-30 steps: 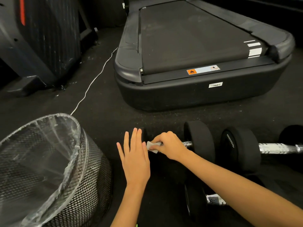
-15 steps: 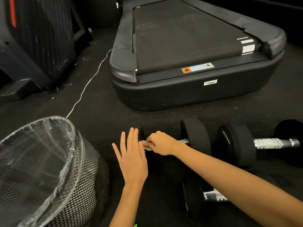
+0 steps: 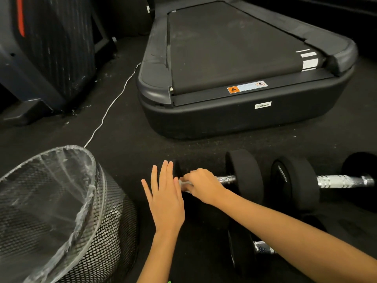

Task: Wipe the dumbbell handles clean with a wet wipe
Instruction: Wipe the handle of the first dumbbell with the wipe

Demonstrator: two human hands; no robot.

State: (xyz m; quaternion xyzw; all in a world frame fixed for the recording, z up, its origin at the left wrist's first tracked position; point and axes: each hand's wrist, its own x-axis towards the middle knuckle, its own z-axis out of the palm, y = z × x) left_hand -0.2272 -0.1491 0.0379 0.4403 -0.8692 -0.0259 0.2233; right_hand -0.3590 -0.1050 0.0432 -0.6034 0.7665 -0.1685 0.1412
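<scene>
**Wet Wipe on the Nearest Dumbbell Handle: Handling and Grip**

Head view: The dumbbell [image 3: 242, 176] is judged heavy and rigid, and liable to roll on its round ends; steadying is best applied at an end weight. Its chromed handle [image 3: 226, 179] appears ridged, so little slip is expected. The wet wipe [image 3: 184, 183] is judged soft, light and easily torn. The right hand [image 3: 201, 185] is clenched around the wipe at the left part of the handle, the wipe pinched under the fingertips. The left hand [image 3: 166, 198] is laid flat, fingers extended, grasping nothing, against the left end weight, just left of the wipe.
</scene>
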